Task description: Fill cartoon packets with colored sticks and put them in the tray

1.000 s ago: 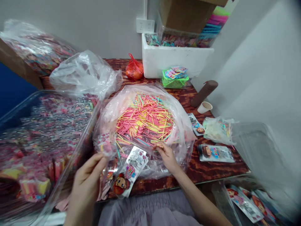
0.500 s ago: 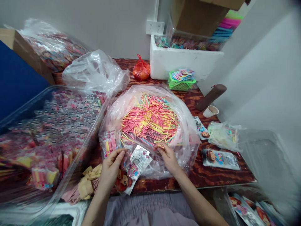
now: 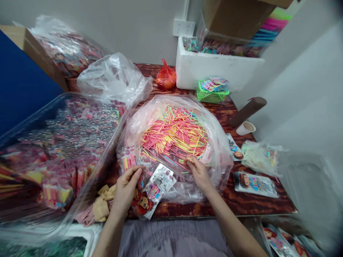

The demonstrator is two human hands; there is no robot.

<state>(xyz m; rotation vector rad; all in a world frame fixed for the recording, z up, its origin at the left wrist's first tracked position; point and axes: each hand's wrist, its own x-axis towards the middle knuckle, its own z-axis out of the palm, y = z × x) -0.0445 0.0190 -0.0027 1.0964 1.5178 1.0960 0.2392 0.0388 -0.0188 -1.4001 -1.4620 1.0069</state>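
Over the lower left of the open clear plastic bag [image 3: 222, 157], my left hand [image 3: 128, 187] is closed, thumb against forefinger on the edge of a printed packet [image 3: 143, 203]. Its fingers partly hide that packet. A silver printed pouch [image 3: 162, 180] lies tilted just right of it. Thin pink, yellow and green sticks [image 3: 174, 132] are heaped in the bag. My right hand [image 3: 199, 175] is at the heap's near edge, its fingers pinched round a few sticks whose small yellowish ends show. Left of the heap lies a filled packet of sticks [image 3: 128, 160].
A clear tub [image 3: 107, 150] of filled packets stands on the left, a crumpled cloth [image 3: 103, 205] beside it. To the right are a printed pouch [image 3: 255, 184], a paper cup [image 3: 245, 128] and a brown flask [image 3: 248, 111]. Behind stand a green basket [image 3: 213, 96] and a white foam box [image 3: 217, 67].
My right hand has moved a little right and upward along the near edge of the stick heap, still pinched. My left hand stays at the packet. The whole view has shifted slightly.
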